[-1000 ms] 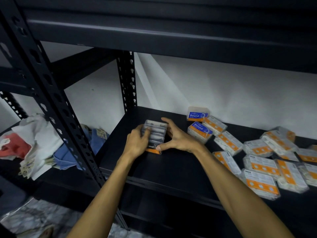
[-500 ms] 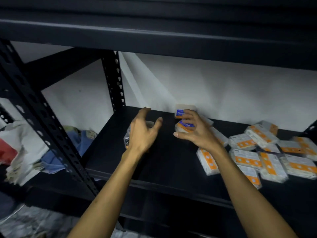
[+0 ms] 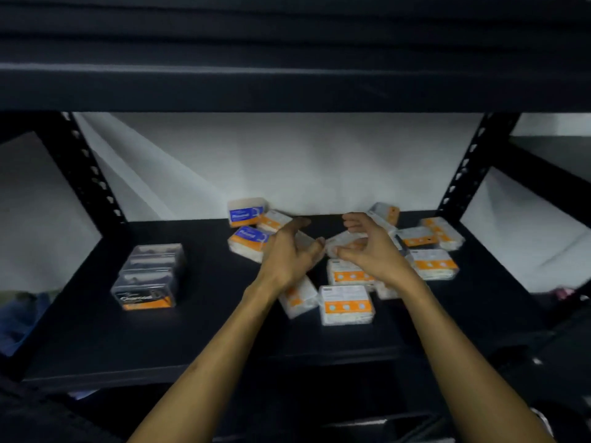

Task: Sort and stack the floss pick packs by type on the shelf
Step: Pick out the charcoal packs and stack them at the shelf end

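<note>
A black metal shelf (image 3: 96, 340) stands against a white wall (image 3: 287, 161). At 9 o'clock sits a neat dark stack (image 3: 148, 276); blue packs (image 3: 248, 225) lie at 11 o'clock and orange packs (image 3: 347, 303) are scattered from centre to 3 o'clock. The left hand (image 3: 287, 254) hovers with fingers spread, while the right hand (image 3: 371, 247) pinches an orange-and-white pack (image 3: 343, 239).

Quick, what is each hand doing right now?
Left hand: open, fingers spread over the loose packs, gripping nothing.
Right hand: fingers curled round a white and orange pack.
</note>
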{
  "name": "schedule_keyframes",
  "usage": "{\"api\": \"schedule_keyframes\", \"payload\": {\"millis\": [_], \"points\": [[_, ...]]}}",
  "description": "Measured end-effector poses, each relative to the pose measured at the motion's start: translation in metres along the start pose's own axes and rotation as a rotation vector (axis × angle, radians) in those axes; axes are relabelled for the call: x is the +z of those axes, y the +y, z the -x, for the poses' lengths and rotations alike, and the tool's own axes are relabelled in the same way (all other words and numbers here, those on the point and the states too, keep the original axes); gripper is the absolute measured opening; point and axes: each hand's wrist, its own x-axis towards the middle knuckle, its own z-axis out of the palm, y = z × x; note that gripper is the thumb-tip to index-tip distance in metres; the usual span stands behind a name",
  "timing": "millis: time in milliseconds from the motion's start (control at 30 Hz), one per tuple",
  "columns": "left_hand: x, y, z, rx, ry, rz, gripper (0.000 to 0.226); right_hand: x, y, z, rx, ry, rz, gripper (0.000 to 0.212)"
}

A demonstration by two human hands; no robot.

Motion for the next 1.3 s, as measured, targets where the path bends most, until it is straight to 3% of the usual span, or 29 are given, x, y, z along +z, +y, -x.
{"api": "schedule_keyframes", "payload": {"millis": [333,600,933,1067,1133,1200,1300], "points": [[0.076,0.038,-0.029,0.072,-0.154,-0.031,0.059,-0.066,0.04,0.026,-0.003,0.069,0.024,0.06],[0.103,0.045,-0.068,0.175,-0.363,-0.182,0.059,-0.074,0.061,0.028,0.0,0.035,0.428,0.043],[0.082,0.013,-0.087,0.121,-0.102,-0.33,0.046,-0.059,0.057,0.001,0.201,0.085,0.733,0.055],[0.071,-0.002,-0.093,0.047,-0.072,-0.395,0.04,-0.052,0.044,-0.015,0.319,0.003,0.763,0.069],[0.07,-0.006,-0.093,0.035,-0.076,-0.414,0.026,-0.048,0.04,-0.022,0.326,-0.049,0.807,0.074],[0.071,-0.01,-0.093,0.027,-0.087,-0.389,0.012,-0.045,0.039,-0.026,0.318,-0.08,0.827,0.067],[0.072,-0.015,-0.092,0.028,-0.11,-0.373,0.012,-0.042,0.037,-0.028,0.29,-0.093,0.829,0.052]]}}
